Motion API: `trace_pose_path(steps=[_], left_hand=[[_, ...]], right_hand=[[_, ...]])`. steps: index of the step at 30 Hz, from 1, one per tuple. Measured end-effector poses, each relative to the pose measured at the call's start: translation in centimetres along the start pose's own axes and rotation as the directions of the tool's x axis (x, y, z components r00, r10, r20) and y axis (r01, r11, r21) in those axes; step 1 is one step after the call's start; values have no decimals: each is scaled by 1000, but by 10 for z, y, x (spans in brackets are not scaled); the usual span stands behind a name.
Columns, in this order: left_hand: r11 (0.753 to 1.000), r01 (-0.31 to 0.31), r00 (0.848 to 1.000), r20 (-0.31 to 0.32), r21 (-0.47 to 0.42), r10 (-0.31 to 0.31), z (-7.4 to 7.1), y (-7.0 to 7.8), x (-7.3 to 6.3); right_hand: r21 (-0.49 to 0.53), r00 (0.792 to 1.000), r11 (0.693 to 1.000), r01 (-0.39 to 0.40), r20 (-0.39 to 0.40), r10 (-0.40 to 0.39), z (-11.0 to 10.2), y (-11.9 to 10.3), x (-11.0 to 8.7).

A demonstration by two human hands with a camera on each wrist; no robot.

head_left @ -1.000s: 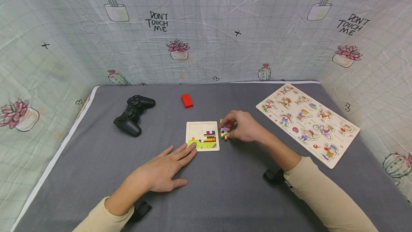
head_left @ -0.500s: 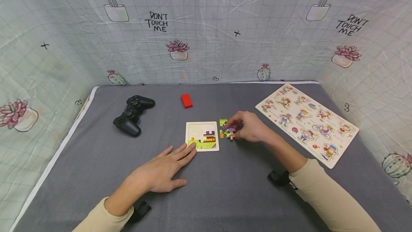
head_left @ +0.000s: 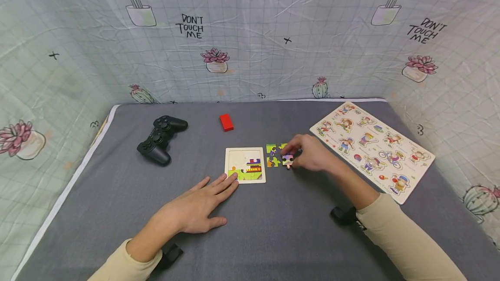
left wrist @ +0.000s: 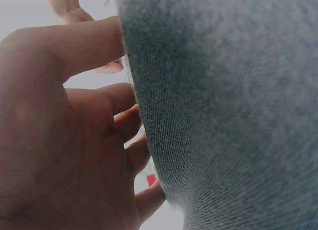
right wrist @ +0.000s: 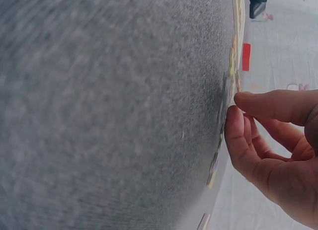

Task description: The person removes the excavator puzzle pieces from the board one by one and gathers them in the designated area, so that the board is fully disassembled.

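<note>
A small square wooden puzzle tray (head_left: 239, 156) lies in the middle of the table, with picture pieces along its bottom and right side. My left hand (head_left: 197, 209) is spread flat, its fingertips resting on the tray's lower left corner. Just right of the tray lie loose jigsaw pieces (head_left: 273, 162), green and orange among them. My right hand (head_left: 312, 154) pinches a purple jigsaw piece (head_left: 287, 161) beside them, low over the cloth. Its fingers partly cover that piece and others. In the right wrist view, the thumb and fingertips (right wrist: 234, 118) come together at the row of pieces.
A black game controller (head_left: 162, 139) lies at the left, and a red block (head_left: 226, 122) behind the tray. At the right, a large wooden picture board (head_left: 332, 142) lies at an angle, near my right forearm. Printed cloth walls (head_left: 250, 64) stand around the grey tabletop (head_left: 258, 233).
My right hand has slid to the right with the purple jigsaw piece, uncovering the loose pieces next to the tray. The left hand has stayed in place.
</note>
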State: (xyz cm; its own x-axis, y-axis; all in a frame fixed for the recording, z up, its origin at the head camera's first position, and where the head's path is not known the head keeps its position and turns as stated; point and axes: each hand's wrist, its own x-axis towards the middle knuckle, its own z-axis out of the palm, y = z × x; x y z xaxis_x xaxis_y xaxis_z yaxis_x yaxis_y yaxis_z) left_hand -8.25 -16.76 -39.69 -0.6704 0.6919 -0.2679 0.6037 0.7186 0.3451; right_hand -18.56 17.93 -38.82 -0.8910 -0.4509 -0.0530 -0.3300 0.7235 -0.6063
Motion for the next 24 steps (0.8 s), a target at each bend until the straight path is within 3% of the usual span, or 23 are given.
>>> trace_pose_path(steps=[24], left_hand=[[1000, 2, 1000, 3, -9, -2, 0, 0, -1]], right_hand=[[-53, 999, 998, -22, 39, 24, 0, 2, 3]])
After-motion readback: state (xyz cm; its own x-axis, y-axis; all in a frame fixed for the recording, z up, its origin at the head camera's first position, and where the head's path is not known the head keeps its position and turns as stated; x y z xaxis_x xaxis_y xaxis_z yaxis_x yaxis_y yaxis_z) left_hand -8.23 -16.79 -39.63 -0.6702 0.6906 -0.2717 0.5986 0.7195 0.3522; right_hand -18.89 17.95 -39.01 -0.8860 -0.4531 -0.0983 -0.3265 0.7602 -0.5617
